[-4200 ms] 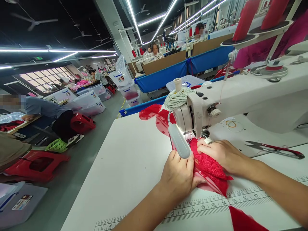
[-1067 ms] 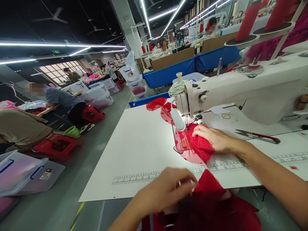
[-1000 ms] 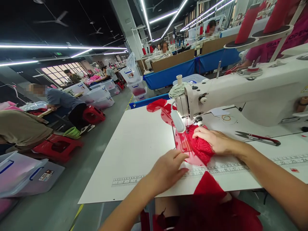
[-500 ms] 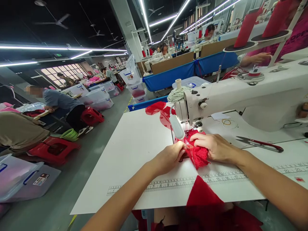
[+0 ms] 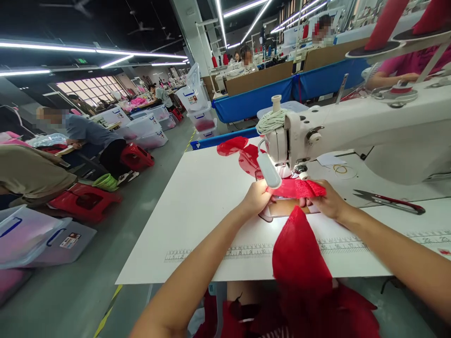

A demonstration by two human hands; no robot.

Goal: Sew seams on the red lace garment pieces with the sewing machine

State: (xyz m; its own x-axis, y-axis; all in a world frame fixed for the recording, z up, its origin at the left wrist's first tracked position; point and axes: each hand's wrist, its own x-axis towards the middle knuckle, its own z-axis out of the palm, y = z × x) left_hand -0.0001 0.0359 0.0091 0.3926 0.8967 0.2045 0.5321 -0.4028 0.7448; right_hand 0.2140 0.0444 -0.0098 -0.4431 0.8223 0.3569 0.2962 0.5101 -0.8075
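Note:
A strip of red lace fabric is stretched between both hands, just in front of the needle of a white sewing machine. My left hand pinches its left end. My right hand grips its right end. More red fabric rises from my lap over the table's near edge. Sewn red pieces lie behind the machine head on the white table.
Red-handled snips lie on the table to the right. A printed ruler runs along the table front. Left of the aisle, people sit at benches among red stools and clear plastic bins. Blue-skirted tables stand behind.
My left hand came up from the fabric in my lap to the needle area. Both hands now hold the lace lifted and stretched, where my right hand had pressed it flat.

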